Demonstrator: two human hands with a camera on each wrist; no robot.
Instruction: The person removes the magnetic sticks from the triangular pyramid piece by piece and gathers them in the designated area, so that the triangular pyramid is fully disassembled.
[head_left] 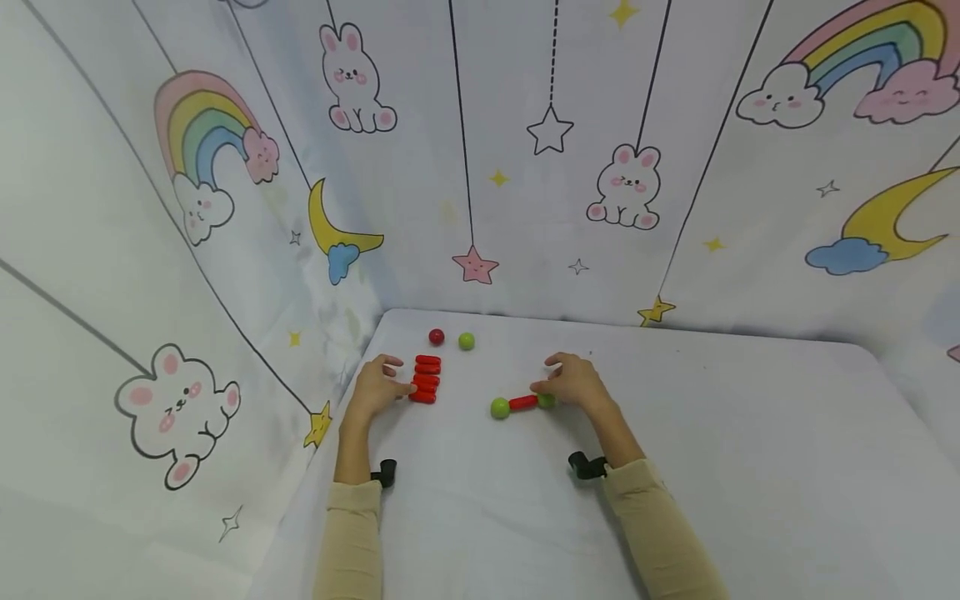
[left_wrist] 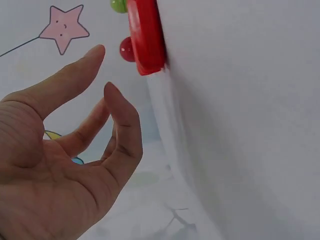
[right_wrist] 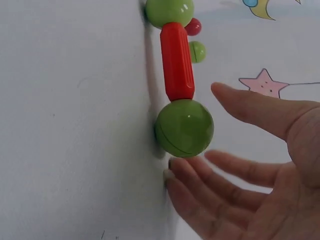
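Observation:
Several short red rods (head_left: 427,380) lie in a column on the left of the white table. My left hand (head_left: 375,385) hovers beside them with bent fingers; in the left wrist view thumb and forefinger are apart, with nothing between. Right of the column, one red rod (right_wrist: 177,62) joins two green balls, a far one (head_left: 500,407) and a near one (right_wrist: 184,128). Close to the near ball is my right hand (head_left: 576,383). Its thumb and spread fingers stand around that ball without gripping it, and in the head view they partly hide it.
Behind the rod column sit a loose red ball (head_left: 437,337) and a loose green ball (head_left: 467,341). A white cloth (head_left: 517,225) printed with rabbits, stars and rainbows hangs along the table's back and left edges. A black wrist mount (head_left: 587,466) projects from the right forearm.

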